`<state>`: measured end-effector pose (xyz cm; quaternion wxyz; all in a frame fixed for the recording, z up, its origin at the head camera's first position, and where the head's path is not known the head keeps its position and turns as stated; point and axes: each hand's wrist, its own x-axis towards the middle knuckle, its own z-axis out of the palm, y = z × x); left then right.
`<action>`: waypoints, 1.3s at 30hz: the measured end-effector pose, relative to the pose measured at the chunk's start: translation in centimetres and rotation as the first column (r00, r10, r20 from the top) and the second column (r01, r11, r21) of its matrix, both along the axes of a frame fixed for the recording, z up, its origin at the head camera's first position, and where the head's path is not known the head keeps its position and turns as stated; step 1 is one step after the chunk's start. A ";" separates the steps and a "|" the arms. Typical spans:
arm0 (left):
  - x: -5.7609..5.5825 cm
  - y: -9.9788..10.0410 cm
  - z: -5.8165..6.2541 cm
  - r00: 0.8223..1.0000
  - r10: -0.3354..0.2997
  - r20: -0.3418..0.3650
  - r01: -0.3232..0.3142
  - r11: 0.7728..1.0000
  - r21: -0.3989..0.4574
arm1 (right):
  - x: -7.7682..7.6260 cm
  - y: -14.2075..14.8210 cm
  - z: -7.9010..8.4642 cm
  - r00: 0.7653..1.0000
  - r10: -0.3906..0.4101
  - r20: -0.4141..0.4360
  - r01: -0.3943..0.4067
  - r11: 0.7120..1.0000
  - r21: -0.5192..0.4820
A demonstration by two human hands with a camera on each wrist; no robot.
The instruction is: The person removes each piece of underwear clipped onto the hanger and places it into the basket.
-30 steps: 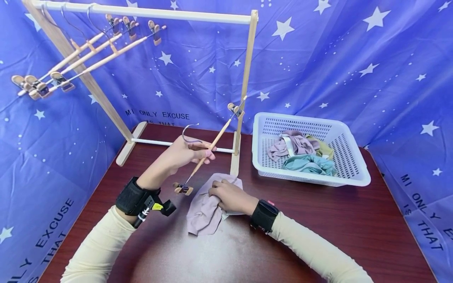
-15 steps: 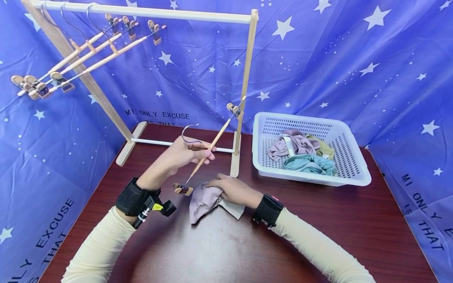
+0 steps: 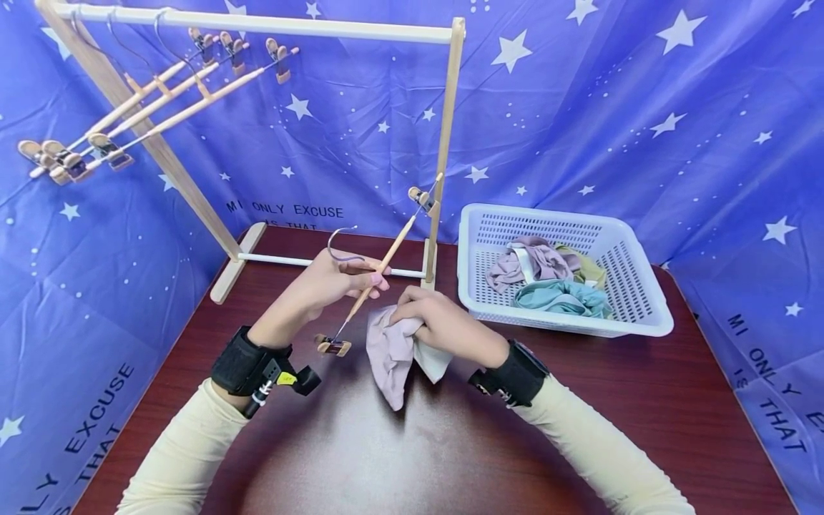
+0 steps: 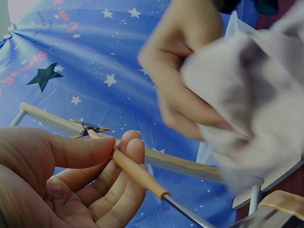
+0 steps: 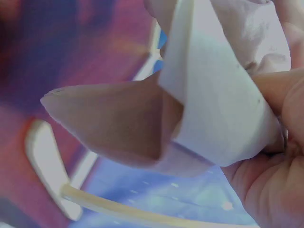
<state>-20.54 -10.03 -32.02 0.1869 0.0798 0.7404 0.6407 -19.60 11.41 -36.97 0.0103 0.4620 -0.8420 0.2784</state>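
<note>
Pinched between thumb and fingers of my left hand [image 3: 322, 286] is a wooden clip hanger [image 3: 398, 243], slanted, its metal hook pointing up. One clip [image 3: 333, 347] hangs at its near end and another clip [image 3: 423, 200] at its far end. To the right of the hanger, my right hand [image 3: 453, 327] grips a bunched mauve cloth [image 3: 391, 357] with a white part [image 3: 433, 361]. The cloth dangles above the table in loose folds. In the right wrist view the white part [image 5: 218, 99] lies over the mauve fabric. Some right fingertips are hidden in the folds.
A wooden rack [image 3: 270, 23] stands at the back left, with three clip hangers [image 3: 170, 107] on its left end. At the back right, a white plastic basket [image 3: 646, 282] holds mauve, teal and olive cloths. A star-printed blue curtain [image 3: 579, 129] surrounds the dark red table [image 3: 579, 400].
My right hand has lifted the cloth from the table and moved slightly right and away; the cloth has gone from spread out to bunched and hanging. The left hand holds its place with the hanger.
</note>
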 end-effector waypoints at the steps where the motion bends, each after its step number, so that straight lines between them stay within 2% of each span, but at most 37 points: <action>1: 0.0 0.0 0.0 1.000 0.004 0.001 -0.004 1.000 0.002 | 0.0 0.2 0.6 1.000 0.003 -0.009 -0.003 1.000 -0.018; 8: 0.0 -0.2 0.1 1.000 0.011 -0.013 -0.011 1.000 0.018 | 0.0 2.5 5.2 0.999 -0.015 -0.035 0.012 0.995 -0.094; 12: -0.1 -0.3 0.1 1.000 0.013 -0.019 -0.012 1.000 0.021 | -0.2 4.1 7.8 0.992 -0.051 -0.112 0.035 0.989 -0.140; 16: 0.0 -0.4 0.1 1.000 0.010 -0.026 -0.010 1.000 0.021 | -0.9 5.8 9.7 0.967 -0.120 -0.225 0.079 0.980 -0.183; 23: 0.1 -0.5 0.3 0.999 -0.006 -0.045 0.007 1.000 0.019 | -2.4 9.0 12.2 0.932 -0.260 -0.255 0.216 0.958 -0.189; 27: 0.1 -0.6 0.3 0.999 -0.011 -0.052 0.012 1.000 0.021 | -3.4 10.4 12.9 0.902 -0.341 -0.265 0.301 0.936 -0.181; 31: 0.1 -0.6 0.3 0.999 -0.008 -0.043 0.010 1.000 0.028 | -4.4 11.6 13.0 0.889 -0.390 -0.242 0.360 0.919 -0.158; 39: 0.1 -0.5 0.2 0.999 -0.011 -0.048 0.012 0.999 0.037 | -6.7 13.1 11.3 0.871 -0.463 -0.163 0.455 0.887 -0.084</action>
